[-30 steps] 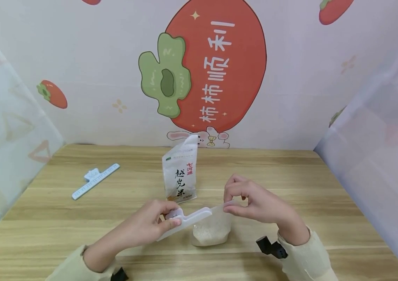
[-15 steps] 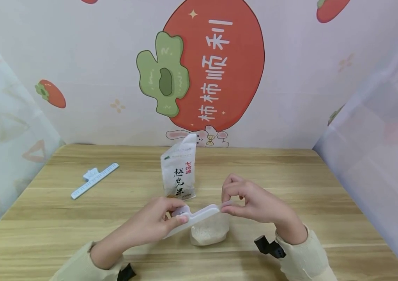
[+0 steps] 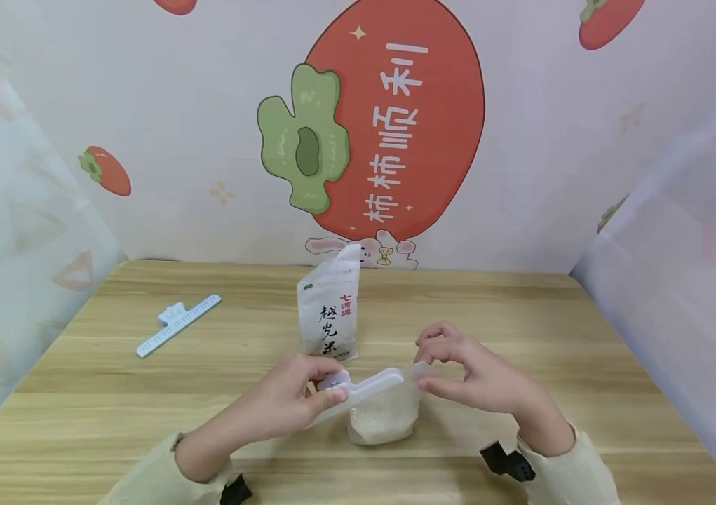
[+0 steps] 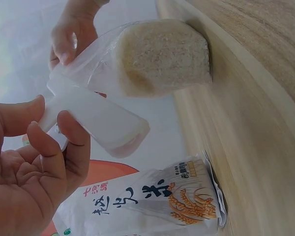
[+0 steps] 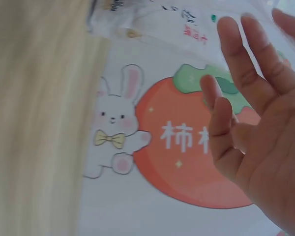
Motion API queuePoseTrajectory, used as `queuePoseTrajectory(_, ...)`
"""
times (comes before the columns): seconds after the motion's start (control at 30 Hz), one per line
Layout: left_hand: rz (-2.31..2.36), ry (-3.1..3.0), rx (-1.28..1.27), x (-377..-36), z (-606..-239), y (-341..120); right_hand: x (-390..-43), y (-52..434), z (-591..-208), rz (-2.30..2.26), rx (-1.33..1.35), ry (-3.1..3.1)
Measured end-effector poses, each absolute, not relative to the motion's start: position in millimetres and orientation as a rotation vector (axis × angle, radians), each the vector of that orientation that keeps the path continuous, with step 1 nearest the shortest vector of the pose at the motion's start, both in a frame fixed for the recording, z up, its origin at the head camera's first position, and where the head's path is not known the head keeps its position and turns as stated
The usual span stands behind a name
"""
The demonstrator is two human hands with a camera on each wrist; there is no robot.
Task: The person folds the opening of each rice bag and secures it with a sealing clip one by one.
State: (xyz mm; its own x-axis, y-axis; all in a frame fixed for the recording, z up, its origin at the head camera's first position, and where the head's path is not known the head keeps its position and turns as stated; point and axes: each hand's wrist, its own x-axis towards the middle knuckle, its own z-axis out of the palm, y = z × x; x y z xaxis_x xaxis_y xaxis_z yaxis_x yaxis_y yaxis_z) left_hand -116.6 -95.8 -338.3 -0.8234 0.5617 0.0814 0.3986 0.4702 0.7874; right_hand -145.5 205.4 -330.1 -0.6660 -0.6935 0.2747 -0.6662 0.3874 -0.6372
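Note:
My left hand grips a white bag clip by its handle, thumb on the near side. The clip's long bar slants across the top of a clear bag of rice, which stands on the table; whether the bar is clamped on the plastic I cannot tell. In the left wrist view the clip reaches the bag's gathered end, with the rice beyond. My right hand is at the bag's upper right corner, fingers parted and loosely bent. In the right wrist view that hand holds nothing.
Behind the clear bag stands a white printed rice packet with a folded, pointed top. A light blue bag clip lies on the wooden table at the left. A printed cloth hangs along the back and sides.
My left hand has slid the white clip rightward along the bag's top. My right fingers pinched the bag's corner before; now they have parted from it.

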Motion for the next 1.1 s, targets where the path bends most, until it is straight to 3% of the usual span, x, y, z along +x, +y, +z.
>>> queuePoseTrajectory(0.6, 1.280, 2.524, 0.825, -121, -337, -88, -150, 209, -347, -1.369, -1.467, 2.526)
queuePoseTrajectory(1.1, 1.231, 2.531, 0.871, -125, -327, -73, -146, 206, -345, -1.375, -1.413, 2.546)
